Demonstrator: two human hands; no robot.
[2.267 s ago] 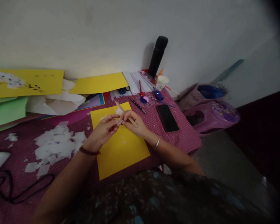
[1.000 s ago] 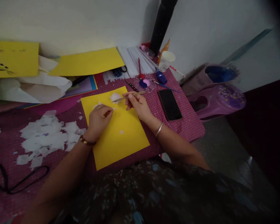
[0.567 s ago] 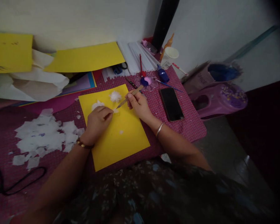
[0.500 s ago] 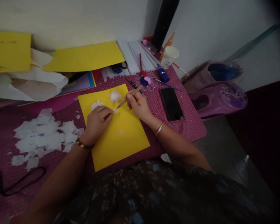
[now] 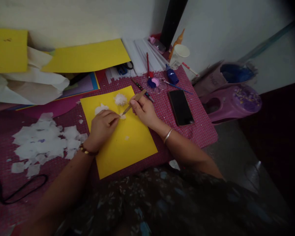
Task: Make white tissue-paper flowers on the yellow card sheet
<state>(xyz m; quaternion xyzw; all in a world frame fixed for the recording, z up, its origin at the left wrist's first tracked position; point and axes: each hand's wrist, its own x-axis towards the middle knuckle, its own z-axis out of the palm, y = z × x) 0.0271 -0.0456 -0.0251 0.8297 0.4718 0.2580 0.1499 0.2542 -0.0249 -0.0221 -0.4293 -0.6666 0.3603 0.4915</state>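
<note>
The largest thing is the counter (image 5: pixel 199 127), with a checked pink cover. On it the yellow sheet (image 5: pixel 127 154) lies flat and a little turned, in front of the person. To the left of it, apart, there is a loose heap of white paper pieces (image 5: pixel 43 141).

Both hands are over the upper half of the sheet. The left hand (image 5: pixel 103 126) lies low, with the fingers bent under; its thumb and forefinger are brought together and appear to pinch the left edge of the small paper piece. The right hand (image 5: pixel 141 108) is a little higher and farther right, and it grips the wooden stick (image 5: pixel 138 97) between thumb and fingers, nearly closed around it.

The long axis of the stick slants from upper right to lower left, so its narrow tip points at the left fingertips. Beyond them, near the far edge, sits a white paper tuft (image 5: pixel 120 99).

Smallest is the small paper piece (image 5: pixel 123 116), between the two hands. The left hand is nearer to it; the right hand reaches it only through the stick, whose tip seems to touch it.
</note>
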